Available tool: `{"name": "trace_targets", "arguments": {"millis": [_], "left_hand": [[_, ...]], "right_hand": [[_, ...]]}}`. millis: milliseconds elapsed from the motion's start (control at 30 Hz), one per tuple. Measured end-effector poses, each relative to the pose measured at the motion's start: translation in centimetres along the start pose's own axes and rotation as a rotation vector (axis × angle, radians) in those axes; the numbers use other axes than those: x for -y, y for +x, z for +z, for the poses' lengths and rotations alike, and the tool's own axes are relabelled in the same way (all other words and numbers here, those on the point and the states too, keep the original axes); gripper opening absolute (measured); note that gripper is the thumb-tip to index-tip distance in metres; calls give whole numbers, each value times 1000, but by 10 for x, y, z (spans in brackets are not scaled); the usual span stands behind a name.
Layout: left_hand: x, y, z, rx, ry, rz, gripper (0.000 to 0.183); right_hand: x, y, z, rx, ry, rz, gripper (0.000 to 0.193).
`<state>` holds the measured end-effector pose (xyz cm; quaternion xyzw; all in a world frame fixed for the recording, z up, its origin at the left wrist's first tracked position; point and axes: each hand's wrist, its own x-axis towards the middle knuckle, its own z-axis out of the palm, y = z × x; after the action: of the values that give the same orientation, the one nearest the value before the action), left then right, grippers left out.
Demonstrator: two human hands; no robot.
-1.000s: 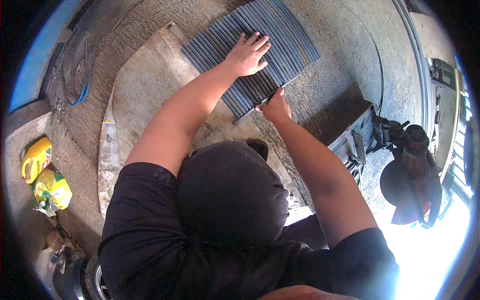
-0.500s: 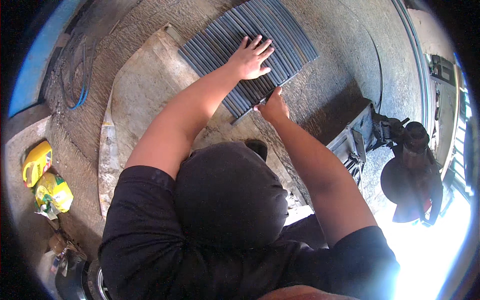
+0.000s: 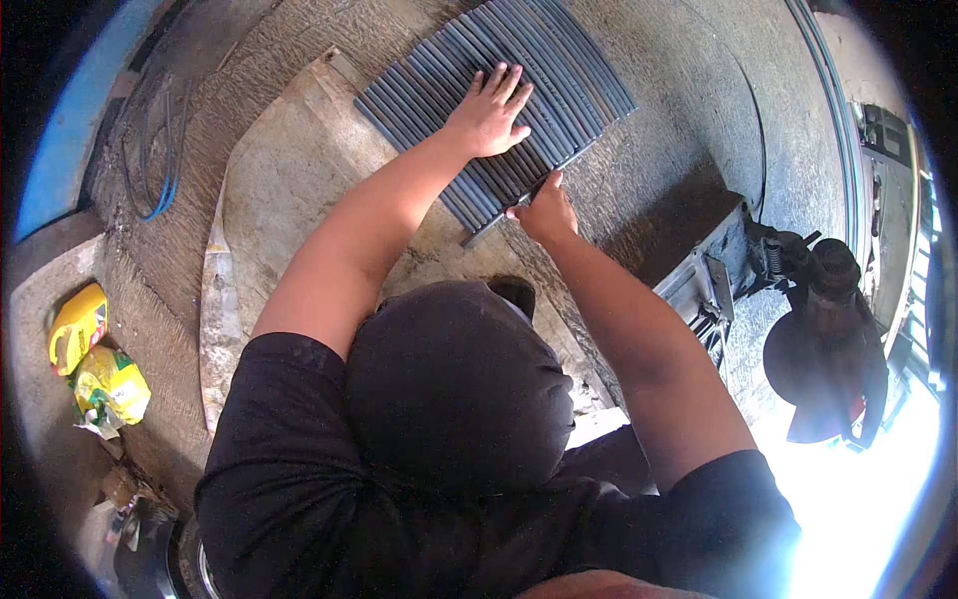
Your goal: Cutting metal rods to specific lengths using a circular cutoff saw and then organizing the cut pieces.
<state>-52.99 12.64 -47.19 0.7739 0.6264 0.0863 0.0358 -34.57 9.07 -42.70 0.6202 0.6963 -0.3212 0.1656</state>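
Note:
Several dark metal rods (image 3: 584, 75) lie side by side in a flat row on the floor at the top. My left hand (image 3: 487, 118) rests on them, palm down with the fingers spread. Along the rods' near ends runs a thin straight metal bar (image 3: 482, 232), set across them. My right hand (image 3: 547, 212) is closed around this bar near its middle, the thumb and fingers pressed at the rod ends. The palm side of that hand is hidden.
A stained sheet (image 3: 289, 170) lies beneath part of the rods. To the right stands a cut-off saw (image 3: 823, 339) with its metal vise (image 3: 699, 285). A yellow jug (image 3: 78, 327) and a yellow-green bag (image 3: 112, 384) are at the left. A blue cable (image 3: 160, 205) lies upper left.
My left hand has slid slightly up and to the left over the rods, still flat. My right hand keeps its place at the bar.

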Motion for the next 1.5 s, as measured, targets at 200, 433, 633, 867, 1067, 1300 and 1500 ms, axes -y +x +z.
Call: {"name": "trace_targets", "arguments": {"millis": [200, 433, 633, 867, 1067, 1300, 1500], "left_hand": [[0, -5, 7, -22, 25, 7, 73], [5, -13, -1, -83, -37, -59, 62], [-8, -62, -14, 73, 77, -296, 66], [-12, -71, -9, 64, 127, -275, 66], [-17, -72, -9, 67, 150, -279, 64], [-12, -74, -5, 1, 56, -262, 60], [1, -85, -15, -68, 39, -392, 62]], "right_hand": [[0, 1, 1, -5, 23, -10, 92], [0, 1, -2, 17, 38, 1, 88], [2, -3, 1, -15, 33, 43, 88], [1, -6, 4, -35, 52, 51, 87], [3, -4, 4, -22, 42, 42, 88], [4, -5, 2, 2, 17, 72, 93], [3, -3, 2, -3, 23, 63, 95]]}}
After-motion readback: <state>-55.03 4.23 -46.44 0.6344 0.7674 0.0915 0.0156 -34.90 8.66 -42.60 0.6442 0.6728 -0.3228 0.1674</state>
